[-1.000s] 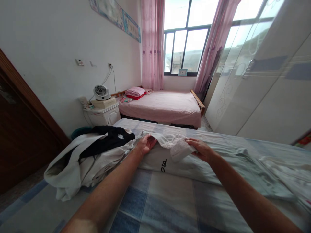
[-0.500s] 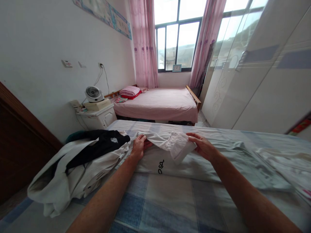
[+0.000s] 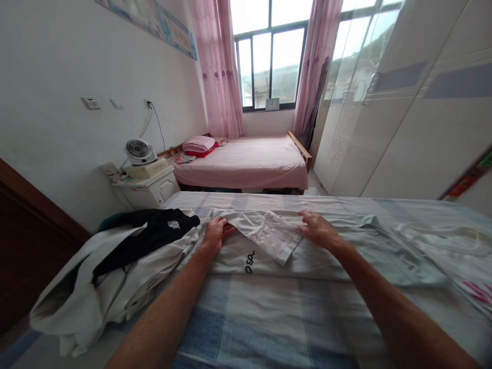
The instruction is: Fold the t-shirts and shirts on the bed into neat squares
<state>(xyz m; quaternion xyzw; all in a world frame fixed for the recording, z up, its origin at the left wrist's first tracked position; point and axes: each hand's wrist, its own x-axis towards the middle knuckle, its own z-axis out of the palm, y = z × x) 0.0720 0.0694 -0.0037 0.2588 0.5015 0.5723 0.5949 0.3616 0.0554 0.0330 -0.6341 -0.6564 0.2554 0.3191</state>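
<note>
A pale grey-green shirt [image 3: 230, 261] with black lettering lies partly folded across the bed in front of me. Its short sleeve [image 3: 277, 238], with a lacy whitish panel, rests flat over the body of the shirt. At the shoulder end, my left hand [image 3: 216, 233] is closed on the shirt's edge. My right hand [image 3: 317, 229] is just beyond the sleeve's cuff side, thumb and fingers apart, touching the cloth. To the left sits a heap of clothes: a white garment [image 3: 82, 287] and a black one [image 3: 134, 246] with a small white print.
A checked blue-and-white sheet [image 3: 246, 323] covers this bed. Another white garment [image 3: 461, 251] with pink print lies at the right. Beyond are a pink-covered bed [image 3: 249, 164], a nightstand [image 3: 149, 189] with a fan [image 3: 140, 151], and a white wardrobe [image 3: 400, 128].
The sleeve, held raised at its cuff by my right hand before, now lies flatter on the shirt. My right thumb and fingers have parted from it. The view has shifted slightly right.
</note>
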